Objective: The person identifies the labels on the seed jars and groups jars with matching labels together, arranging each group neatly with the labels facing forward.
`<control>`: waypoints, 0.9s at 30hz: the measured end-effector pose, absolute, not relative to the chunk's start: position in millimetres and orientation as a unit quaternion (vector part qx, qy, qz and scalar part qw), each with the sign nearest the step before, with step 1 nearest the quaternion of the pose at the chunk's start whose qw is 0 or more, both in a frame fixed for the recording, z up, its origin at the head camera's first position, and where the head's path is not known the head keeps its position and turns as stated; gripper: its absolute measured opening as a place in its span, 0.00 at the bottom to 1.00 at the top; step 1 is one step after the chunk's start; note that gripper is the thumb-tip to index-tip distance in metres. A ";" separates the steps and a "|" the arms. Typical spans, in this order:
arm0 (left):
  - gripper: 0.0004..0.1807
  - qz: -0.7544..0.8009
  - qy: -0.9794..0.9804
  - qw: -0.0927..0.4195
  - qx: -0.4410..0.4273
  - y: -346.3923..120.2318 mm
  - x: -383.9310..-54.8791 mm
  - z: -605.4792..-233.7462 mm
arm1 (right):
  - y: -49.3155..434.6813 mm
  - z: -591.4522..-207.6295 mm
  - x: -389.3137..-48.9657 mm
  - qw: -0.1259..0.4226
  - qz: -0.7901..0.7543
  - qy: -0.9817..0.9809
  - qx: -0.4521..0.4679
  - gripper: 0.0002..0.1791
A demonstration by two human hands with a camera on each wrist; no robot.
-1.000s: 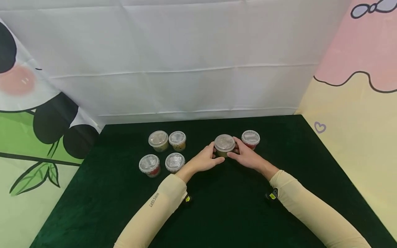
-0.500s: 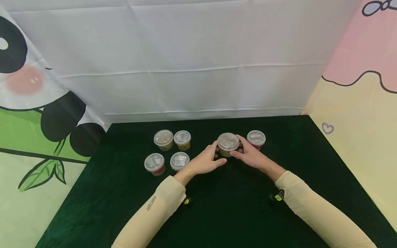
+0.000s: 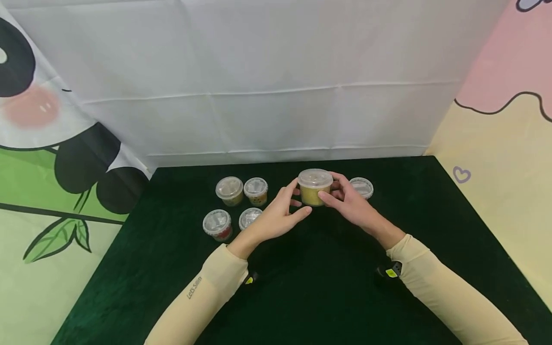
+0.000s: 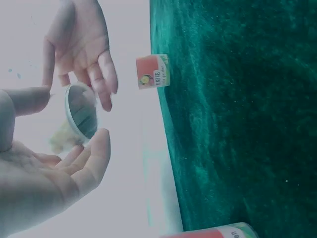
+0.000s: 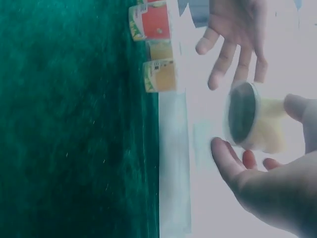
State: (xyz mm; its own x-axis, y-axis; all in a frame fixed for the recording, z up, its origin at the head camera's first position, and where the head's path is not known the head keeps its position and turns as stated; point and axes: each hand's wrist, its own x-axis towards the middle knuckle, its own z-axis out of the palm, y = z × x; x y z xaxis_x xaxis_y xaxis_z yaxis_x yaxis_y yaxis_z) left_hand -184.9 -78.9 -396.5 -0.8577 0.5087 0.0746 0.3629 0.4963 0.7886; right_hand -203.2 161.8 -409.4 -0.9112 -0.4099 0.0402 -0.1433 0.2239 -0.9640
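A round plastic cup with a clear lid and yellow contents (image 3: 315, 191) is held raised above the dark green cloth. My right hand (image 3: 354, 203) grips its right side, thumb at the front and fingers behind. On the left side, my left hand (image 3: 276, 214) has its fingers stretched along the cup, thumb spread away; whether they all touch it is unclear. The right wrist view shows the same cup (image 5: 271, 124) between the right thumb and fingers, with the left hand's (image 5: 240, 37) straight fingers beside it.
A lidded cup (image 3: 361, 187) stands behind my right hand. On the left are a pale cup (image 3: 229, 191), a small yellowish cup (image 3: 256, 191), a red-filled cup (image 3: 217, 225) and another (image 3: 249, 216) partly hidden by my left hand. A white cloth wall (image 3: 267, 120) rises behind.
Both hands have raised the yellow cup up from the cloth, and its side now shows more. The head view has shifted a little. The other cups stay in their places.
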 end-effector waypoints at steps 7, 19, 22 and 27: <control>0.43 0.458 0.851 0.067 0.246 -80.1 -184.9 -386.8 | 153.1 -404.1 -204.4 0.071 -0.629 0.749 -0.195 0.37; 0.40 0.490 0.834 0.055 0.248 -84.9 -186.5 -383.1 | 143.2 -402.2 -200.8 0.063 -0.698 0.682 -0.208 0.33; 0.40 0.504 0.828 0.065 0.238 -85.8 -186.0 -383.1 | 142.2 -403.6 -199.6 0.070 -0.705 0.671 -0.216 0.34; 0.39 0.517 0.820 0.070 0.237 -87.8 -185.2 -383.5 | 142.7 -406.3 -199.4 0.078 -0.710 0.662 -0.226 0.33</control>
